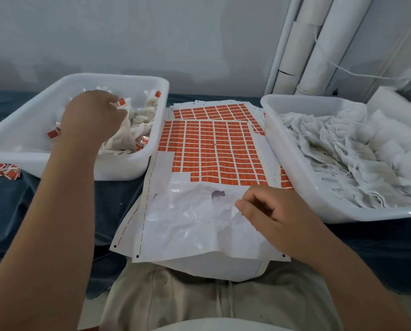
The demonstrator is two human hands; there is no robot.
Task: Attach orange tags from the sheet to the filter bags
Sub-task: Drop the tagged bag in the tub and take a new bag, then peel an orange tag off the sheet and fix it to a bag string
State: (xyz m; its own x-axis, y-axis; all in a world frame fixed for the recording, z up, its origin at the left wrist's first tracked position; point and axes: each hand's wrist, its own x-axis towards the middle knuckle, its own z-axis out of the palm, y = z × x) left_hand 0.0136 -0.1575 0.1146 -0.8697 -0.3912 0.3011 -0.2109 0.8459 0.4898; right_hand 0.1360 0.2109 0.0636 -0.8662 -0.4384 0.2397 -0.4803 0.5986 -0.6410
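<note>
A pale grey-white wall (152, 32) fills the back of the view, plain and lit by soft, rather dim light, with faint shadow along its foot. In the right corner several white pipes (328, 44) stand tilted against it, and a thin white cord (357, 73) trails from them toward a blurred white device (390, 99) at the right edge. A dark teal cloth (118, 194) covers the work surface.
</note>
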